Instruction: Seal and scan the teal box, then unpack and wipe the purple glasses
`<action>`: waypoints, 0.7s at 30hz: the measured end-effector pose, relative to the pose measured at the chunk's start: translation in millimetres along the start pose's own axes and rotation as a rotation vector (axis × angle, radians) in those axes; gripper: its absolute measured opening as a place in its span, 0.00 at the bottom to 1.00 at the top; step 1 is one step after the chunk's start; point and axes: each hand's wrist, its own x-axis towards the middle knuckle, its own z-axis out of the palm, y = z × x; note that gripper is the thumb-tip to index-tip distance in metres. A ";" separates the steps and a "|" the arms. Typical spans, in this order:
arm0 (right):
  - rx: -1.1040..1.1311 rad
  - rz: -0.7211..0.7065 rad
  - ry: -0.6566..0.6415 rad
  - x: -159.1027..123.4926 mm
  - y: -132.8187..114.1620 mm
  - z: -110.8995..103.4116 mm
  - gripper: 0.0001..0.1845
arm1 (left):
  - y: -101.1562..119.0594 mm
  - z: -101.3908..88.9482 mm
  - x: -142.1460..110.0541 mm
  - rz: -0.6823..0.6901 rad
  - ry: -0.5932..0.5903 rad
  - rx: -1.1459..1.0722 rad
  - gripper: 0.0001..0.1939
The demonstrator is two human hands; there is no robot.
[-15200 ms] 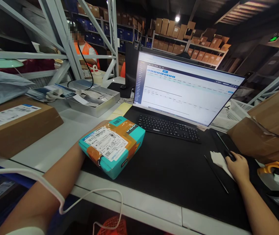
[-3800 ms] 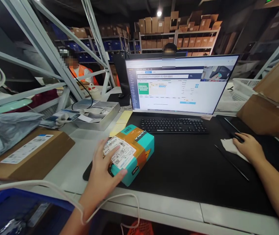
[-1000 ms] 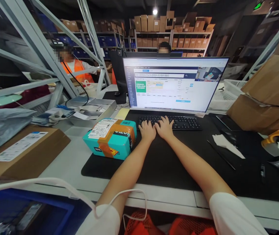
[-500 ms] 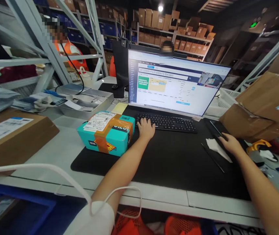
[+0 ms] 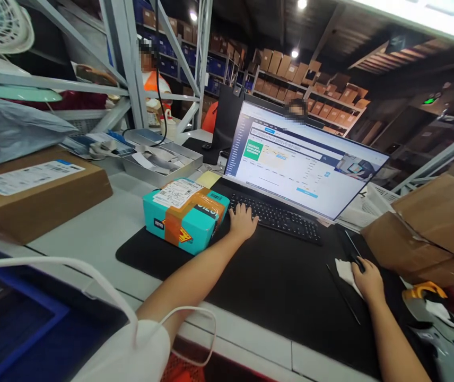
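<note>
My left hand [image 5: 244,223] rests on the left end of a black keyboard [image 5: 286,220], fingers spread over the keys. Beside that wrist sits a turquoise box [image 5: 187,215] bound with brown tape and bearing a white label. At the right of the black desk mat [image 5: 274,286], my right hand [image 5: 370,278] is curled over a black computer mouse [image 5: 359,263], which it partly covers. Under and beside this hand lies a crumpled white paper [image 5: 346,273], with a thin black stick [image 5: 342,294] close by. A lit monitor [image 5: 302,159] stands behind the keyboard.
Brown cartons stand at the left [image 5: 44,201] and right [image 5: 418,244]. A grey tray [image 5: 187,159] of papers is behind the turquoise box. A white cable [image 5: 103,286] crosses near my left arm. Other people are beyond the metal frame [image 5: 131,63] and monitor.
The view has tilted and shifted, so the scene sits differently. My right hand has drawn back a little and now curls over the mouse. My left hand stays at the keyboard.
</note>
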 end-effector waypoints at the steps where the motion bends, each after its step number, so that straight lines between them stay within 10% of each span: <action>1: 0.006 0.006 -0.008 0.0 7.0 3.3 0.23 | 0.1 0.4 -0.2 0.001 0.000 0.002 0.29; 21: -0.027 0.116 -0.123 4.7 39.8 23.9 0.36 | -2.3 -2.7 -3.7 0.056 -0.069 -0.028 0.24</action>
